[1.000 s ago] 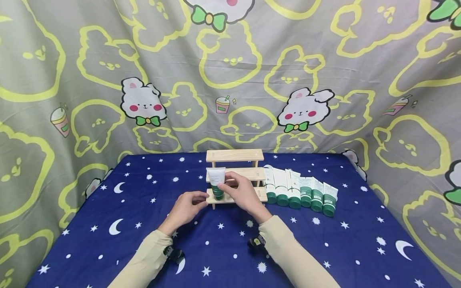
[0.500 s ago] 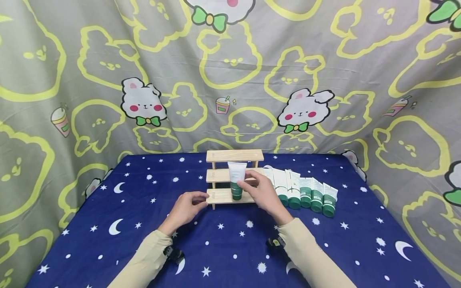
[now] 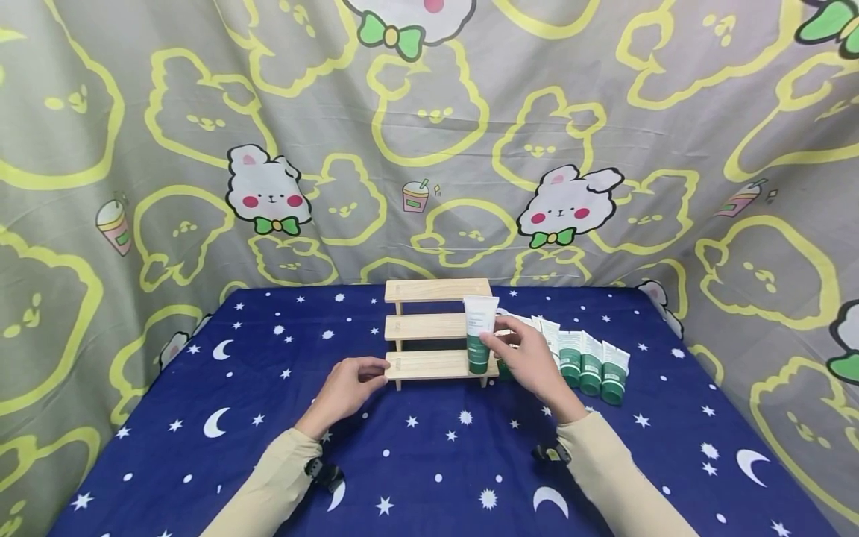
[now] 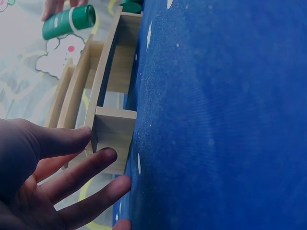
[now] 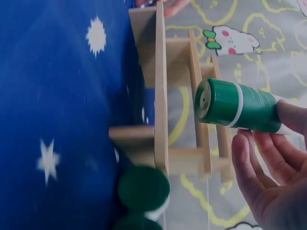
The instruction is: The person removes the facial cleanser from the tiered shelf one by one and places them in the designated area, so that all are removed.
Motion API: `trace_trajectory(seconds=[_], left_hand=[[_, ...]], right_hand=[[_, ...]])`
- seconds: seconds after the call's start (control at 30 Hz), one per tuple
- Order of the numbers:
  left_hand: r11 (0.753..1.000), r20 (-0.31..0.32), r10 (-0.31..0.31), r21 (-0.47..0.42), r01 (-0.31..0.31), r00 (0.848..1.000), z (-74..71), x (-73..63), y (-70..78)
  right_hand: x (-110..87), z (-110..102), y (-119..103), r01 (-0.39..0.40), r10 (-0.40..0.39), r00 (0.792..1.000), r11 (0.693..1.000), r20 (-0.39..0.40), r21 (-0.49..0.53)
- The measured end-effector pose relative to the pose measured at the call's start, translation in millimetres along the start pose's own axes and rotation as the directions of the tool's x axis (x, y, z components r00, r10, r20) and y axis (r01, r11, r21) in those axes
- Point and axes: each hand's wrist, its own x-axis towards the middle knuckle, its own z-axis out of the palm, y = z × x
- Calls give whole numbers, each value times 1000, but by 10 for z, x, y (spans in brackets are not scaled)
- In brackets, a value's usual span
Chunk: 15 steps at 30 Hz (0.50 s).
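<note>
A three-tier wooden display stand (image 3: 429, 364) stands mid-table. My left hand (image 3: 350, 386) is at the left end of its lowest shelf, thumb and index finger pinching the shelf's end, the other fingers loosely spread in the left wrist view. My right hand (image 3: 533, 364) holds a white and green cosmetic tube (image 3: 479, 350) between thumb and fingers, green cap downward. In the head view the tube overlaps the right end of the lowest shelf. The right wrist view shows a gap between the cap (image 5: 218, 101) and the shelf (image 5: 161, 96).
Several more white and green tubes (image 3: 590, 365) lie in a row right of the stand, some hidden behind my right hand. A dark blue cloth (image 3: 268, 447) with stars and moons covers the table. A patterned curtain (image 3: 443, 134) hangs behind.
My right hand has carried the tube rightward along the stand, from near the left end of the lowest shelf to its right end, rising slightly. My left hand stays put.
</note>
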Motion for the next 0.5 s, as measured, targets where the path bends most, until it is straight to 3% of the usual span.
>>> trace_trajectory(seconds=[0.5], left_hand=[[1000,0,0,-8,0,1000,12,4,-14]], right_hand=[[-163,-612,228,-53,43,996,988,-76,-144]])
